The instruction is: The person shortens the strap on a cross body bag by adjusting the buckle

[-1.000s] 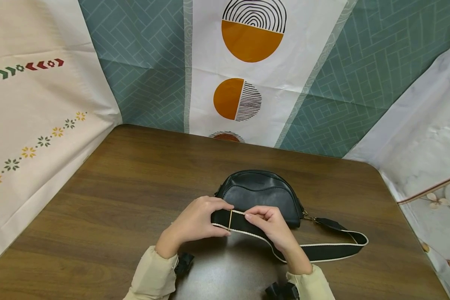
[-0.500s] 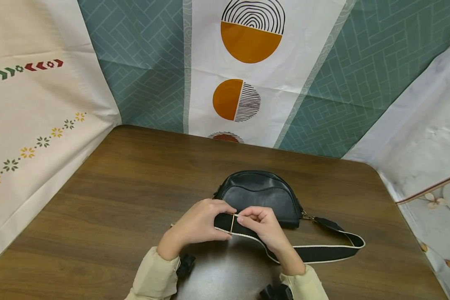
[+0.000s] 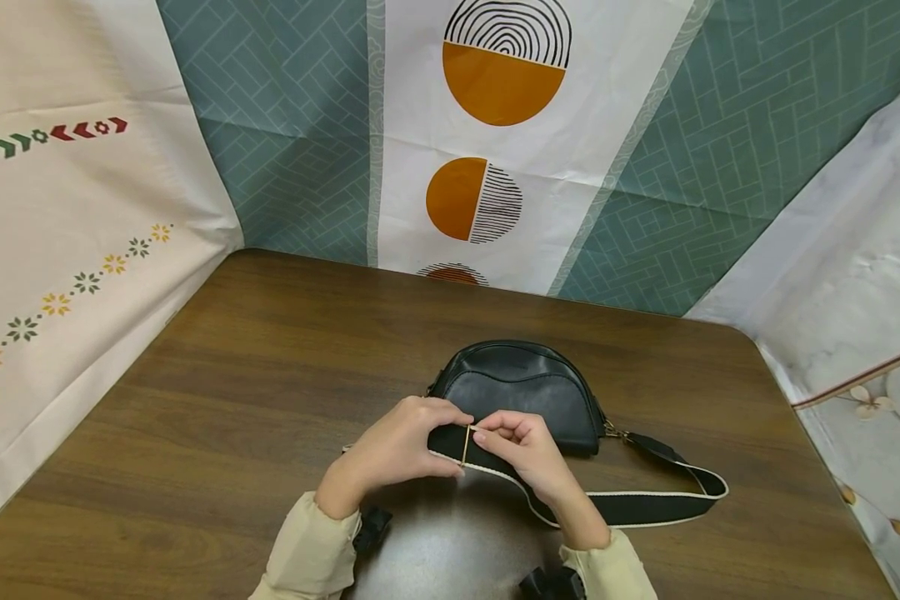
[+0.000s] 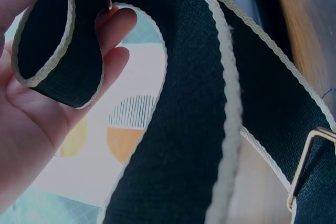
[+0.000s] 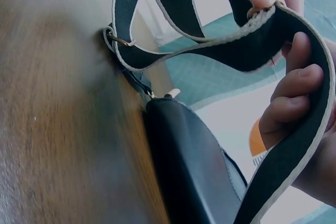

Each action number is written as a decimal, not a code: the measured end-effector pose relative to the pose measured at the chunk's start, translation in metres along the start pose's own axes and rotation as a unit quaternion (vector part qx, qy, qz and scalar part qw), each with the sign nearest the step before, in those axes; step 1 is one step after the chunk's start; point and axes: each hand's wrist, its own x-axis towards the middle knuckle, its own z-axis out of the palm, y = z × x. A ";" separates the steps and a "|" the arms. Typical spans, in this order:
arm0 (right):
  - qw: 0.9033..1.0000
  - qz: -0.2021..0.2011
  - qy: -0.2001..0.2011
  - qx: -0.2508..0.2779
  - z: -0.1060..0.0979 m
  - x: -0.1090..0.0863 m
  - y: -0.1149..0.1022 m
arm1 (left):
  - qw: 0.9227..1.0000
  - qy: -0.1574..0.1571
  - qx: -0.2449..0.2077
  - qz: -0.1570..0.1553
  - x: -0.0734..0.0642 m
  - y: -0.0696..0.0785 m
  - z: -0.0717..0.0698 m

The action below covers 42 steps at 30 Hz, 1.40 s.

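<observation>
My left hand (image 3: 390, 446) holds a flat gold slider buckle (image 3: 466, 447) between thumb and fingers, on a black strap (image 3: 652, 507) with cream edges. Just right of the buckle, my right hand (image 3: 536, 458) pinches the strap's upper edge between thumb and forefinger. Behind both hands a black half-round handbag (image 3: 521, 392) stands on the table, its lower left covered by them. In the left wrist view the strap (image 4: 194, 77) bends into a loop by the left palm. A second gold buckle (image 4: 302, 169) sits on another stretch of strap there.
The brown wooden table (image 3: 270, 358) extends around the bag. A gold clasp (image 3: 611, 431) joins the strap to the bag's right side. Patterned cloth hangs (image 3: 300, 133) rise behind and beside the table.
My right hand has slid left along the strap, up to the buckle. The left hand has shifted slightly right, and the strap's right bend has drawn a little left. The bag stays put.
</observation>
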 end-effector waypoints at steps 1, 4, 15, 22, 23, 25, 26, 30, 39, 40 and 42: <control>1.000 0.003 -0.001 0.001 -0.001 0.000 0.000 | 1.000 0.001 -0.003 0.000 0.000 0.000 0.000; 1.000 0.013 0.002 0.003 -0.006 -0.003 -0.001 | 1.000 0.004 -0.010 0.000 -0.001 -0.001 -0.002; 1.000 0.002 -0.002 -0.016 -0.016 -0.008 -0.001 | 1.000 -0.004 -0.016 -0.012 -0.002 -0.003 -0.003; 1.000 -0.006 -0.009 -0.012 -0.011 -0.005 -0.001 | 1.000 0.004 -0.009 -0.006 -0.001 -0.002 -0.001; 1.000 -0.010 -0.012 -0.010 -0.009 -0.005 -0.001 | 1.000 0.002 -0.006 -0.006 -0.001 -0.001 -0.001; 1.000 -0.012 -0.015 -0.010 -0.006 -0.003 -0.001 | 1.000 -0.004 0.000 -0.007 0.000 0.000 0.001; 1.000 -0.014 -0.015 -0.013 -0.005 -0.002 -0.001 | 1.000 -0.007 0.005 -0.007 0.001 0.000 0.002; 1.000 -0.012 -0.012 -0.019 0.000 0.000 0.001 | 1.000 -0.012 0.012 -0.012 0.002 0.001 0.004; 1.000 0.001 -0.004 -0.028 -0.002 -0.001 0.002 | 1.000 -0.008 0.006 -0.007 0.000 0.000 0.004; 1.000 0.002 -0.003 -0.030 -0.003 -0.002 0.002 | 1.000 -0.007 0.005 -0.006 0.000 0.000 0.004; 0.999 0.007 -0.001 -0.031 -0.005 -0.004 0.002 | 1.000 -0.002 0.001 -0.004 -0.001 -0.001 0.003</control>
